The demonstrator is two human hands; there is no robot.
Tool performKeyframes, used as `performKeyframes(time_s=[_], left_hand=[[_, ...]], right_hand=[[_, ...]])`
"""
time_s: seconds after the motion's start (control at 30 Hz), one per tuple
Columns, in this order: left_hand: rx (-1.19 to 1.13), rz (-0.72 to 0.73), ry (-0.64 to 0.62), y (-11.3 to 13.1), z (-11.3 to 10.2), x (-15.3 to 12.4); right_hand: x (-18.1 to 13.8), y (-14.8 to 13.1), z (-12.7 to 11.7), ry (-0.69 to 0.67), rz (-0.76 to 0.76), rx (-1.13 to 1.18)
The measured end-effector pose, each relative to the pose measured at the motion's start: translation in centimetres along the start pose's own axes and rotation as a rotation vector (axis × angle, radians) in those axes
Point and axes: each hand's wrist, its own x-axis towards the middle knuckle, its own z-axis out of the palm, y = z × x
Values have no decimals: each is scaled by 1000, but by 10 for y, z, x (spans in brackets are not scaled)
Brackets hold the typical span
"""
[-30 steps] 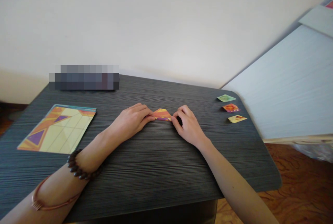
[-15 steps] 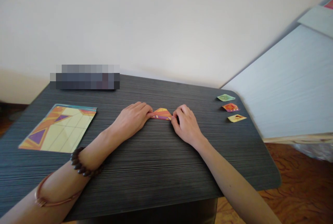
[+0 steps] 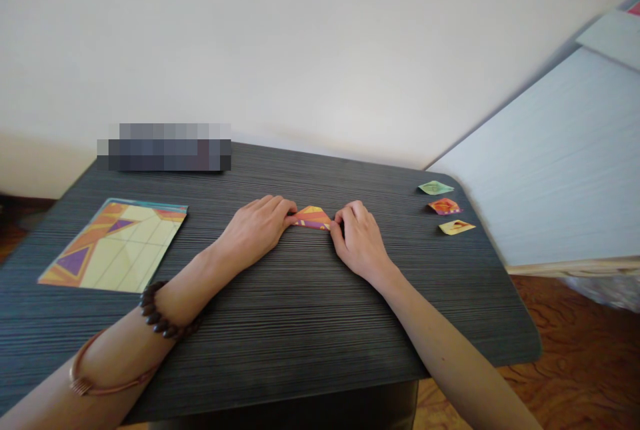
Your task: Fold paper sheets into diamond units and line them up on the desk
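Note:
A small folded piece of patterned paper (image 3: 312,218), orange, yellow and purple, lies on the dark table between my hands. My left hand (image 3: 263,225) pinches its left corner between thumb and fingers. At the opposite corner, the curled fingers and thumb of my right hand (image 3: 359,237) close on the paper's tip. The paper's long edge faces me and its blunt top points away. Both its end corners are hidden under my fingertips.
A stack of square patterned paper sheets (image 3: 125,250) lies at the left. Three small folded papers, green (image 3: 436,187), red-orange (image 3: 445,207) and yellow (image 3: 457,227), sit near the right edge of the table (image 3: 280,337). A blurred-out object (image 3: 165,153) stands at the back left.
Both hands keep their hold on the folded paper with hardly any movement. The whole view has shifted very slightly.

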Motion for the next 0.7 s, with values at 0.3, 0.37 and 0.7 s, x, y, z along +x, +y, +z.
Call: performKeyframes(time_s=[0.3, 0.37, 0.7], left_hand=[[-78, 7, 63, -1, -2, -1], [-76, 27, 83, -2, -2, 0], [-179, -29, 70, 2, -1, -2]], right_hand=[[1, 5, 3, 9, 1, 4], [1, 6, 4, 10, 4, -4], [2, 4, 1, -8, 6, -29]])
